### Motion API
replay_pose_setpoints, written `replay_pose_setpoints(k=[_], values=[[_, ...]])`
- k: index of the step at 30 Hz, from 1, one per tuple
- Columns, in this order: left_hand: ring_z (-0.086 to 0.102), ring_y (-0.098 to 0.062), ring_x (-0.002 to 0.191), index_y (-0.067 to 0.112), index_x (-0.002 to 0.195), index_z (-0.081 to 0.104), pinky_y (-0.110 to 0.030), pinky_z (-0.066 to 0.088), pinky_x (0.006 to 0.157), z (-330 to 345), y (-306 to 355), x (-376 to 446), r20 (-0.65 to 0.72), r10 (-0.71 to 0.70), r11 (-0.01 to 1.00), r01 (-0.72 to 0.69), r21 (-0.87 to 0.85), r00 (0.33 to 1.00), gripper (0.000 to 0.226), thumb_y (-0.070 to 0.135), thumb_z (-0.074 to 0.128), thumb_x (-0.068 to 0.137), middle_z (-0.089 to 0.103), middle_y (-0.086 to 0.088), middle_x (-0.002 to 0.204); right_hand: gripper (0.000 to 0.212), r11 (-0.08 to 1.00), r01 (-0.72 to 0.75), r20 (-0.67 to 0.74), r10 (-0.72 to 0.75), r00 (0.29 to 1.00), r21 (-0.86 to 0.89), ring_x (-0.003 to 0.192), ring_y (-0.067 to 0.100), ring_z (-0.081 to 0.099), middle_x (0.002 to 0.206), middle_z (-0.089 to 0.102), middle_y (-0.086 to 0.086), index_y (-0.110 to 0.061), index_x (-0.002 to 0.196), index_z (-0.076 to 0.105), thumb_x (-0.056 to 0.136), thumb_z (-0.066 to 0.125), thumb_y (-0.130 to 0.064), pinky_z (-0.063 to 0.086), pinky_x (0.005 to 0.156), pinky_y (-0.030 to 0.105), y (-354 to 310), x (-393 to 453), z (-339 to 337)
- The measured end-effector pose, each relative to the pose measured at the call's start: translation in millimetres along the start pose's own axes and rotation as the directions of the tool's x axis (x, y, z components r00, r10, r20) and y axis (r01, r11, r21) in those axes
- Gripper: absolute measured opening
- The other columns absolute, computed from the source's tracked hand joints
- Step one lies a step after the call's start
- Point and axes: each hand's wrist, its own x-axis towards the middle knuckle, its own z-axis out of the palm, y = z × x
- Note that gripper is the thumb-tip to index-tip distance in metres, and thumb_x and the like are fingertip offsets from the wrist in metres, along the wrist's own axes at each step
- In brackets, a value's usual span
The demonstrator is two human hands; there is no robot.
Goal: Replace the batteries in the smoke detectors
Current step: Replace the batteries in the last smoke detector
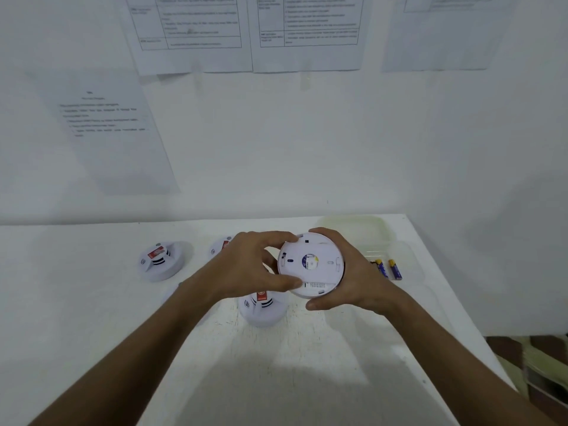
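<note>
Centre frame, above the white table (307, 364), the person holds a smoke detector (310, 265) back-side up. The right hand (353, 272) cups its rim; the left hand (246, 265) pinches the opposite edge with thumb and fingers. Likely step: twisting the back plate off. Best done with the right hand bracing the body and the left turning evenly, no prying. Three more detectors: left (164, 261), behind the left hand (219, 247), below (262, 309). Two batteries (388, 268) lie right of the hands in a clear tray (412, 256).

white table (307, 364) | three smoke detectors (164, 259) | clear tray (408, 256)
</note>
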Motion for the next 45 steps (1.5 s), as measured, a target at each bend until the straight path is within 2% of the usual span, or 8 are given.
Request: replay_pose_setpoints(k=[8,12,16,19,26,31,37,45], values=[[0.067,-0.003,0.072,0.027,0.106,0.061,-0.018,0.051,0.071,13,5,-2,-0.110,-0.007,0.990,0.022,0.140,0.994,0.057,0.041,0.088,0.059,0.065,0.014,0.102,0.091,0.996,0.047,-0.064,-0.051,0.997,-0.075,0.118,0.007,0.056,0.123,0.057,-0.022,-0.032,0.131,0.046,0.054,0.089,-0.008,0.049,0.091,0.015,6,0,7],[0.062,-0.006,0.084,0.023,0.104,0.061,-0.026,0.055,0.073,18,2,-1,-0.072,0.017,0.963,0.003,0.270,0.997,0.066,0.062,0.074,0.052,0.062,0.012,0.105,0.091,0.995,0.040,-0.069,-0.046,0.997,-0.094,0.118,0.007,0.056,0.124,0.056,-0.022,-0.033,0.132,0.045,0.055,0.089,-0.013,0.049,0.092,0.015,10,-1,10],[0.053,-0.008,0.078,0.024,0.093,0.052,-0.027,0.051,0.067,19,2,0,-0.025,0.081,0.872,-0.059,0.486,0.996,0.067,0.075,0.053,0.051,0.053,0.011,0.094,0.087,0.993,0.014,-0.047,-0.020,0.999,-0.121,0.116,0.000,0.056,0.120,0.055,-0.032,-0.034,0.128,0.045,0.056,0.089,-0.015,0.045,0.091,0.009,12,-4,11],[0.042,-0.009,0.067,0.025,0.083,0.041,-0.021,0.040,0.056,18,8,2,0.042,0.172,0.787,-0.163,0.595,0.984,0.057,0.071,0.062,0.055,0.044,0.007,0.089,0.088,0.994,-0.011,-0.023,0.008,1.000,-0.111,0.113,0.003,0.059,0.119,0.058,-0.024,-0.034,0.128,0.046,0.056,0.090,-0.011,0.049,0.090,0.014,15,-8,9],[0.050,-0.012,0.072,0.015,0.082,0.055,-0.034,0.050,0.059,21,0,-12,-0.108,0.257,0.871,-0.182,0.456,0.960,0.057,0.063,0.065,0.053,0.045,0.009,0.090,0.097,0.994,-0.079,-0.072,0.074,0.995,-0.073,0.109,-0.001,0.059,0.116,0.060,-0.023,-0.037,0.128,0.045,0.055,0.091,0.007,0.052,0.084,0.014,24,-32,-4],[0.045,-0.007,0.073,0.018,0.077,0.053,-0.022,0.043,0.060,45,-29,-38,-0.125,0.156,0.936,-0.106,0.335,0.980,0.051,0.060,0.069,0.053,0.044,0.011,0.083,0.098,0.990,-0.135,-0.109,0.131,0.985,-0.034,0.113,0.004,0.059,0.120,0.060,-0.017,-0.029,0.132,0.046,0.053,0.092,0.008,0.053,0.087,0.021,25,-66,-21],[0.049,-0.009,0.075,0.018,0.089,0.054,-0.027,0.048,0.063,97,-52,-59,0.056,0.021,0.931,-0.040,0.362,0.998,0.056,0.059,0.071,0.056,0.045,0.012,0.091,0.095,0.982,-0.187,-0.160,0.182,0.970,-0.017,0.113,0.003,0.061,0.117,0.064,-0.021,-0.031,0.126,0.049,0.052,0.088,0.015,0.054,0.085,0.018,29,-108,-33],[0.051,-0.016,0.064,0.015,0.078,0.053,-0.030,0.047,0.053,122,-66,-59,0.145,-0.091,0.913,0.024,0.407,0.985,0.046,0.055,0.069,0.061,0.040,0.010,0.084,0.097,0.979,-0.203,-0.180,0.200,0.963,0.000,0.117,0.006,0.058,0.121,0.061,-0.021,-0.026,0.131,0.046,0.048,0.090,-0.005,0.052,0.085,0.016,27,-125,-28]])
